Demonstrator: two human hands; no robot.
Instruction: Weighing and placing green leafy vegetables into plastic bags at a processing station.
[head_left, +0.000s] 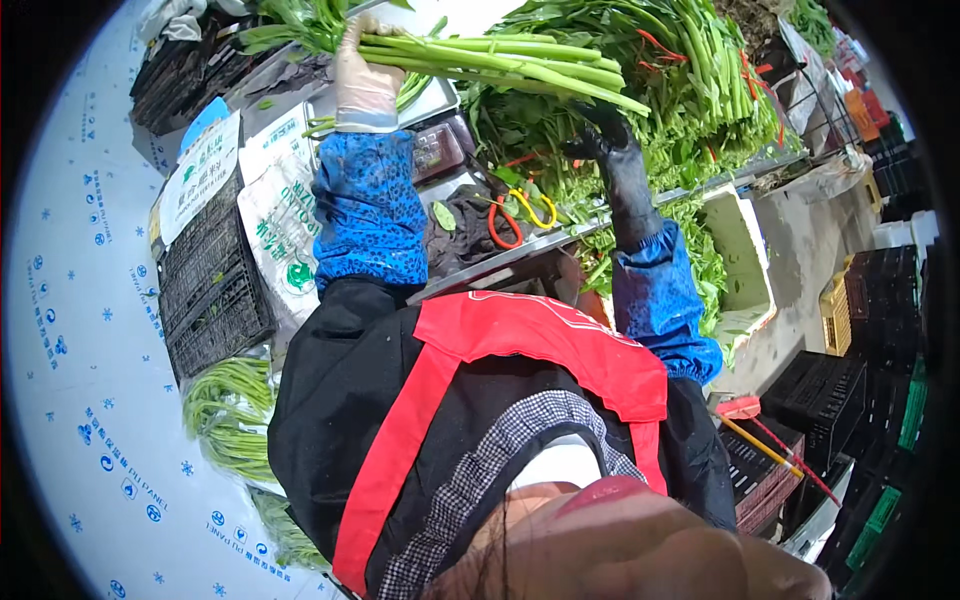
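Note:
My left hand, in a pale thin glove, grips a bunch of leafy green stalks around the stems. Its leaves point left and its cut ends point right. Just below those ends is my right hand in a black glove, fingers apart and holding nothing; whether a fingertip touches the stems I cannot tell. Behind it lies a large heap of greens, bundled with red ties. Under my left hand stand a scale's metal tray and keypad. Scissors with red and yellow handles lie near the table edge.
On the left are printed sacks, a black plastic crate and bundled long green vegetables. A foam box with greens stands low on the right. Farther right are stacked black crates and a red-headed broom.

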